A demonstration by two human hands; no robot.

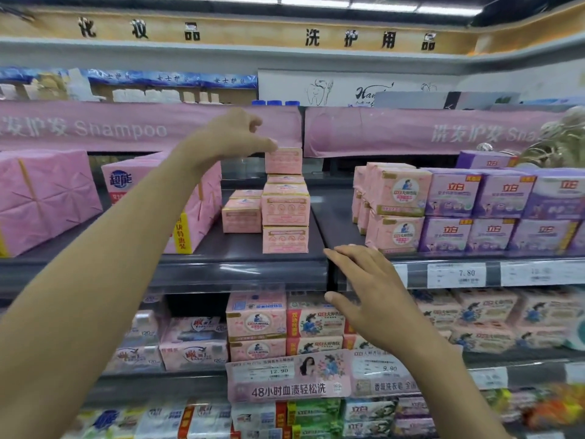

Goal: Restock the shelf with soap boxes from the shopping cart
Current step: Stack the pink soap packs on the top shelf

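Note:
A stack of pink soap boxes [285,213] stands on the dark upper shelf [240,248], with a shorter stack [242,213] to its left. The top soap box [284,161] sits a little further back on the stack. My left hand [234,134] reaches up to it; the thumb tip touches its top left edge, while the loosely curled fingers stay above and clear of it. My right hand [364,286] hovers in front of the shelf's front edge, fingers spread and holding nothing. The shopping cart is out of view.
Large pink wrapped packs [44,198] fill the shelf's left side. Pink and purple soap packs [459,210] fill the right bay. A pink shampoo banner [142,128] hangs just above. Lower shelves are packed with soap; price tags [456,275] line the edge.

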